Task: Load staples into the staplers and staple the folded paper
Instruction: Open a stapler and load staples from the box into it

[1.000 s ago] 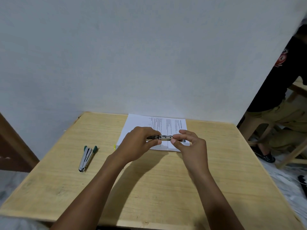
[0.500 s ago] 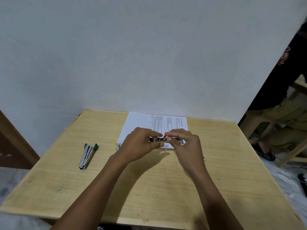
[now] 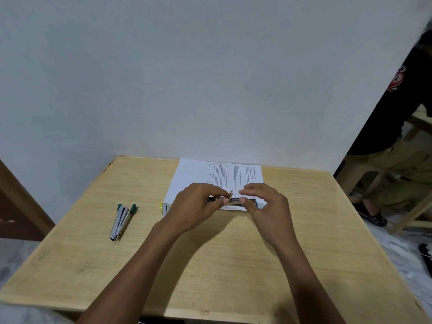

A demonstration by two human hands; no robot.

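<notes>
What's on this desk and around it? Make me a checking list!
surface: pale wooden table, by a white wall.
job's things: small silver metal stapler held above the printed white paper sheet; silver stapler with green tips lying at left.
clutter: small yellow-edged box, half hidden.
hands: left hand pinches the small stapler; right hand touches it with the thumb, fingers loose.
cables: nothing seen.
surroundings: person in dark shirt at right.

Plain white wall (image 3: 210, 78), evenly lit. Light wooden table (image 3: 233, 265) set against it. Brown wooden panel (image 3: 21, 213), far left. Grey-white marbled floor (image 3: 402, 253). Pale wooden frame (image 3: 418, 216), right, beside a seated person (image 3: 397, 113) in dark shirt.
</notes>
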